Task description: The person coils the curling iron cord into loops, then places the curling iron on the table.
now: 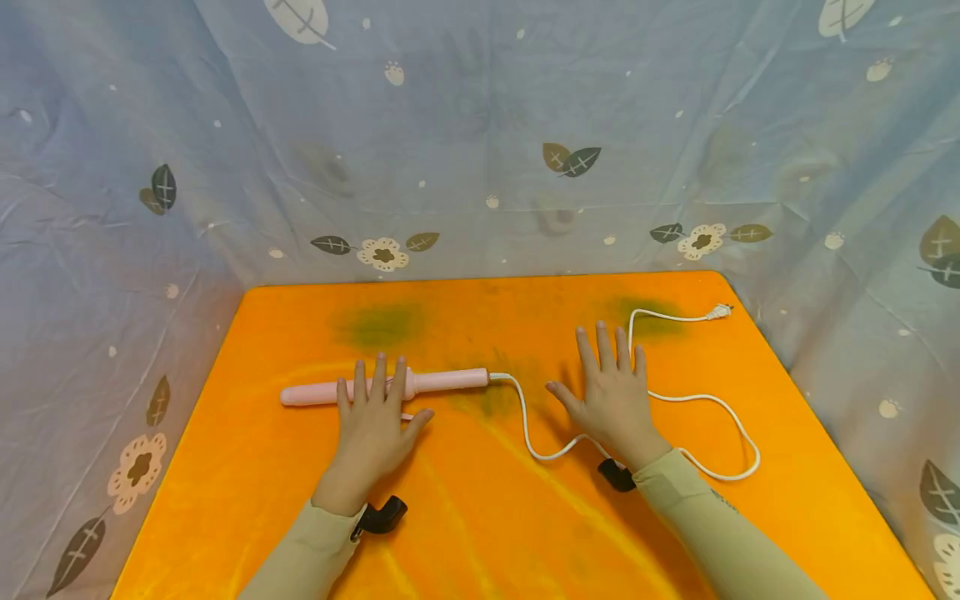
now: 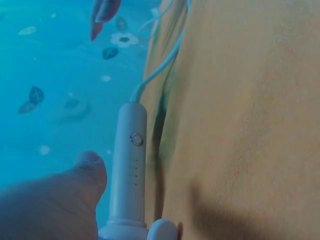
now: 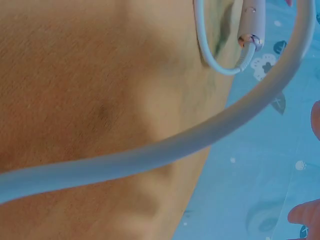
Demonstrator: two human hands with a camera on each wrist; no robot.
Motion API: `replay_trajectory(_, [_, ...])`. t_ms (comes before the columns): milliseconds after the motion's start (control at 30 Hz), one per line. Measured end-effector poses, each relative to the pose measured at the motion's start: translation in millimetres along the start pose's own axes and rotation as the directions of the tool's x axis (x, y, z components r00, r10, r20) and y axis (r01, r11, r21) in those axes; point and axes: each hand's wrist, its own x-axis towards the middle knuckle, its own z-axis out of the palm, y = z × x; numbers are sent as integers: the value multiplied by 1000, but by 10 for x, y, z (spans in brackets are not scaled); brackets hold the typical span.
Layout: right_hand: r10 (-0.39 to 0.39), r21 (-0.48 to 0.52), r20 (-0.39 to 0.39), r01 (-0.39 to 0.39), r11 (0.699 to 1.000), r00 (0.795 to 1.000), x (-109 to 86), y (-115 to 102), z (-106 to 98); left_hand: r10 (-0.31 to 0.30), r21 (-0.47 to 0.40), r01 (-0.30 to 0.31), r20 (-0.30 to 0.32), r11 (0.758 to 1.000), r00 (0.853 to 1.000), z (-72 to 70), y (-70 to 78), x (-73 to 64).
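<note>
A pink curling iron (image 1: 452,380) lies across the orange-covered table, its barrel to the left and its handle to the right. Over the barrel and clip is my left hand (image 1: 371,433), fingers straight and spread; whether it touches cannot be told. The left wrist view shows the handle (image 2: 129,170) with a round button and small dots, beside my thumb (image 2: 70,190). My right hand (image 1: 615,404), fingers also straight and spread, hovers over the white cord (image 1: 712,397). That cord (image 3: 150,156) crosses close to the camera in the right wrist view.
The cord's plug (image 1: 718,312) lies near the table's back right corner. Blue-grey curtains (image 1: 480,125) with leaf and flower prints stand behind and at both sides of the table (image 1: 480,542). A black wrist camera mount (image 1: 384,515) sits under the left wrist.
</note>
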Motion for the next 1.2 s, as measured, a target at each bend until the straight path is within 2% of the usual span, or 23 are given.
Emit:
replay_trajectory(133, [-15,6,8,15,1000,1000,-7,-43,-24,-3,-13,3,-3,1000,1000,-7,-7,-18])
replay_trajectory(433, [-99,-11,61,100,995,993,-45,-176,-16,3,-15,-4,-10,1000,1000,-23,1,-35])
replay_trajectory(567, [-179,28,101,177,984,979,-78,-227,9,27,0,-27,-8,1000,1000,1,14,-29])
replay_trajectory(733, [-327,104,171,313,944,929,-155,-243,84,99,19,-99,6,995,995,71,41,1])
replay_trajectory(867, [-376,148,180,353,924,909,-221,-222,148,201,8,-200,-18,980,980,126,57,36])
replay_trajectory(1033, [-387,231,222,337,913,895,-291,-183,230,300,-48,-303,-49,952,953,171,36,74])
replay_trajectory(1200, [-392,337,225,307,890,892,-343,-178,283,318,-80,-321,-49,944,947,188,6,147])
